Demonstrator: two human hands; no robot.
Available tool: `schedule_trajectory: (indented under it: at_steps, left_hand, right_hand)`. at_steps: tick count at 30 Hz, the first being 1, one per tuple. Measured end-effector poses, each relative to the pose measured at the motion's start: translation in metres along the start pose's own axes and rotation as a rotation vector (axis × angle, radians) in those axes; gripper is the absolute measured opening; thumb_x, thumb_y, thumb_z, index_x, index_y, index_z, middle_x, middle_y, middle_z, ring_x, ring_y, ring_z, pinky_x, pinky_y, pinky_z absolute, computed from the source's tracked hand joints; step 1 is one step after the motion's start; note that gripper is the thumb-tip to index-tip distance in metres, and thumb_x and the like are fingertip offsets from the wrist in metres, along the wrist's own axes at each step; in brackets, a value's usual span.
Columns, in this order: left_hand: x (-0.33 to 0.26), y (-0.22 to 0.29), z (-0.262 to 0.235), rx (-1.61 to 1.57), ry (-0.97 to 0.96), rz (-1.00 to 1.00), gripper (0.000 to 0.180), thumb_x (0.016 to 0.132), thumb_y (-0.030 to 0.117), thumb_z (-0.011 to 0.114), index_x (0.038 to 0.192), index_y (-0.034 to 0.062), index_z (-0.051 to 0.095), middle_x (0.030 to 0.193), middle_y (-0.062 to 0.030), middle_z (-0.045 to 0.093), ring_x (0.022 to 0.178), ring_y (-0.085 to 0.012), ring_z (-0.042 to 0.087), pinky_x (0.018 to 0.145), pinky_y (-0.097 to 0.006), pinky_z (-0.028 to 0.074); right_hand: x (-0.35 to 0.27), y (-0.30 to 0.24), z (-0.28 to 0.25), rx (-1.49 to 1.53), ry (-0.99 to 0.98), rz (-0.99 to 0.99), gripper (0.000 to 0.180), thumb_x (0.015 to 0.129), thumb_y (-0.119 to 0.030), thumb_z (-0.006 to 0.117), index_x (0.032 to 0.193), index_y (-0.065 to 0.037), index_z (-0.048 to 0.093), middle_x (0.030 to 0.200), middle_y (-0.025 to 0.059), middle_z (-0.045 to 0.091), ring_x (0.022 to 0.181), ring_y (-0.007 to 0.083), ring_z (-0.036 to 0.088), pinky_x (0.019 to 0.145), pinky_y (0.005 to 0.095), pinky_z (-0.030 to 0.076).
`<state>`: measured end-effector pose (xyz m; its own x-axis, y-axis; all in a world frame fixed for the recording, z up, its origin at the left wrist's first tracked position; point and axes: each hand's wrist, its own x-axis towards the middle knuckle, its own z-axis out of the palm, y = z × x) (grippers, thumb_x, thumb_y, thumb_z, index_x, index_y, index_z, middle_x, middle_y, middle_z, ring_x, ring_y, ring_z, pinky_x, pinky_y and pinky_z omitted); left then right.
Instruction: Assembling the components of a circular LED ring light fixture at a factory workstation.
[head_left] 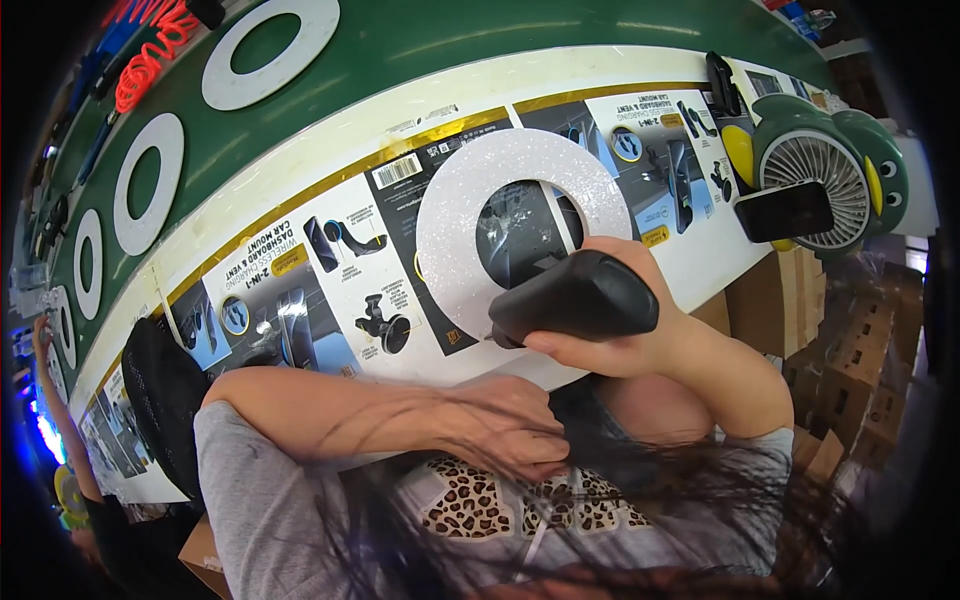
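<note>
My right hand (pixel 668 342) is closed around a black handheld tool (pixel 585 298) with a rounded, elongated body. The tool hangs over the lower right part of a white, glittery flat ring (pixel 460 215); whether its tip touches the ring is hidden. That ring lies on printed packaging sheets (pixel 385 270) spread along the white tabletop. In front of my chest, my left hand (pixel 510 422) is curled with its fingers folded in, and anything inside them is hidden.
Several more white rings (pixel 150 185) lie on a green conveyor belt (pixel 440 35) beyond the table edge. To the right stand a green fan (pixel 815 170) with a phone (pixel 785 212) against it and cardboard boxes (pixel 850 370). A co-worker's arm (pixel 68 420) reaches toward the belt at far left.
</note>
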<state>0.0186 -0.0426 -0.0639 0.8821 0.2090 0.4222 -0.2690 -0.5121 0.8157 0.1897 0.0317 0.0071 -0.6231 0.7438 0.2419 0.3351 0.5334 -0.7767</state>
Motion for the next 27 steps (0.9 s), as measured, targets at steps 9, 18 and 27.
schedule_trajectory:
  at_steps: [9, 18, 27]
  left_hand:
    - [-0.002, -0.002, 0.006, 0.049, 0.087, 0.082, 0.034, 0.088, 0.032, 0.060, 0.064, 0.0094, 0.051, 0.063, -0.0076, 0.053, 0.057, -0.0293, 0.055, 0.052, -0.040, 0.044]
    - [0.002, 0.000, 0.004, 0.062, 0.056, 0.069, 0.034, 0.089, 0.031, 0.059, 0.065, 0.0076, 0.052, 0.060, -0.0111, 0.052, 0.056, -0.0339, 0.054, 0.050, -0.043, 0.042]
    - [-0.001, -0.006, 0.003, -0.045, 0.075, 0.124, 0.028, 0.095, 0.026, 0.053, 0.076, 0.0077, 0.058, 0.068, -0.0127, 0.055, 0.061, -0.0331, 0.054, 0.052, -0.041, 0.040]
  right_hand:
    - [-0.032, 0.007, -0.025, 0.460, 0.279, 0.323, 0.027, 0.089, -0.012, 0.065, 0.112, 0.001, 0.061, 0.105, 0.0072, 0.065, 0.095, 0.0149, 0.061, 0.084, 0.0296, 0.050]
    - [-0.052, 0.029, -0.072, 0.690, 0.898, 0.337, 0.049, 0.092, -0.031, 0.058, 0.133, -0.007, 0.046, 0.124, 0.0085, 0.058, 0.118, 0.0205, 0.054, 0.103, 0.0380, 0.040]
    - [-0.046, 0.020, -0.096, 1.004, 0.907, 0.325, 0.046, 0.093, -0.037, 0.053, 0.130, -0.011, 0.049, 0.111, 0.0041, 0.061, 0.098, 0.0137, 0.058, 0.085, 0.0307, 0.046]
